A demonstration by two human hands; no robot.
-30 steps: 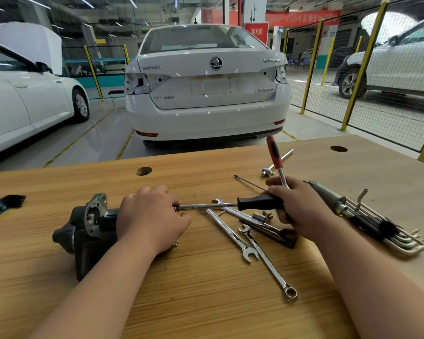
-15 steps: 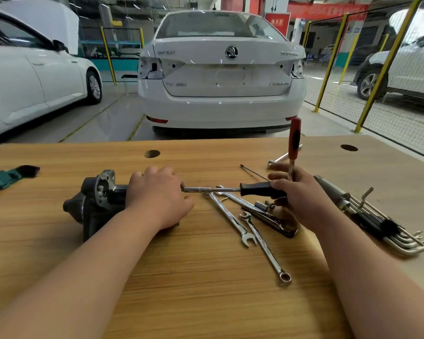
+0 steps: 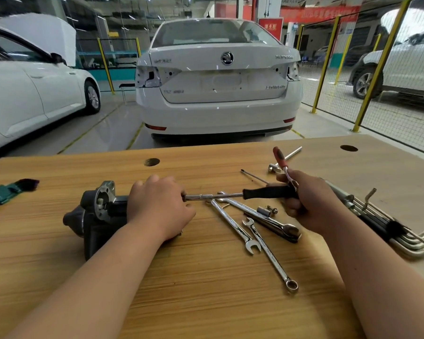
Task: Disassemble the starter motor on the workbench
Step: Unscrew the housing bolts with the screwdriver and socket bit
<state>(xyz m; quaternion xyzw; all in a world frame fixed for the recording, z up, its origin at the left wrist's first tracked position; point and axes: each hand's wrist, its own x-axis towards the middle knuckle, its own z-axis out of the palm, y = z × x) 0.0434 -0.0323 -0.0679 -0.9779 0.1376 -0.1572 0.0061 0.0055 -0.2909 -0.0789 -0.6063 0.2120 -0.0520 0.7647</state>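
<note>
The dark starter motor (image 3: 93, 216) lies on its side on the wooden workbench (image 3: 206, 302), its silver flange facing up and left. My left hand (image 3: 159, 206) is curled over the motor's right end, which it hides. My right hand (image 3: 309, 201) grips the black handle of a long socket driver (image 3: 230, 195); its steel shaft runs left and disappears under my left fingers. The same hand also holds a red-handled tool (image 3: 280, 161) that sticks up and back.
Two combination spanners (image 3: 257, 238), a dark ratchet-like tool (image 3: 274, 222) and small sockets lie between my hands. A bundle of hex keys (image 3: 389, 226) sits right of my right forearm. A T-bar (image 3: 283, 160) lies behind, a green tool (image 3: 8, 192) far left. White cars stand beyond the bench.
The red-handled tool has tilted from upright to leaning left, as my right hand turned on the driver handle. My left hand stays on the motor. The camera shifted slightly.
</note>
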